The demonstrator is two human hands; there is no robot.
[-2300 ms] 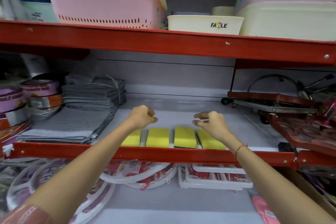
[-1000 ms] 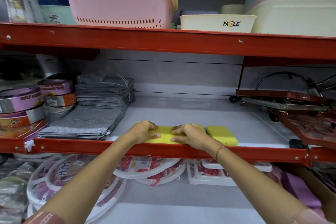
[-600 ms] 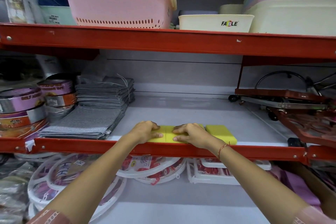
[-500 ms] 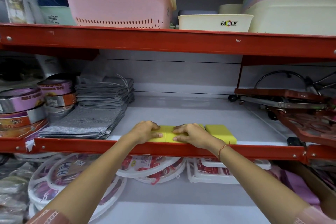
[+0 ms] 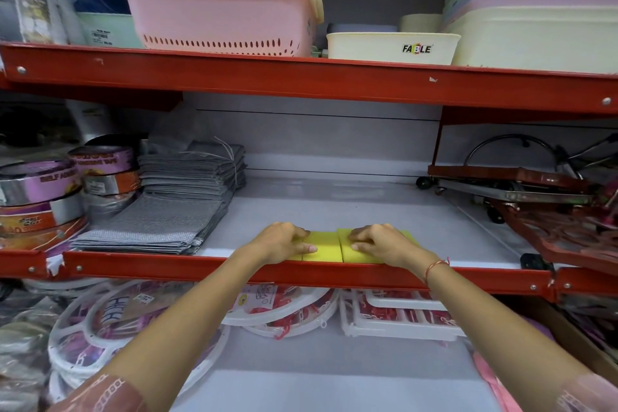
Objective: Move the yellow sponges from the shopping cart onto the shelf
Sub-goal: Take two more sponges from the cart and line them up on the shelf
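- Compared with a couple of seconds before, when four yellow sponges lay spaced apart along the shelf front and both hands hovered above them half-closed, the row had been pushed together and both hands had come down onto it.
- The left hand lay palm-down on the left end of the yellow sponges, fingers flattened and thumb along the front edge; it pressed rather than gripped, holding nothing.
- The two middle sponges touched side by side, a thin seam between them, their bright yellow tops flat and square-cornered, sitting just behind the red front lip of the shelf.
- The right hand covered the right end the same way, fingers spread and pressing down, with a sliver of yellow showing past its knuckles; it too enclosed nothing.
- Left of the row lay grey folded cloths; the shelf to the right stayed bare up to a red metal rack.
- By my reading the sponges seen were already placed and this was only tidying. The shopping cart was out of view, so whether more remained could not be told.
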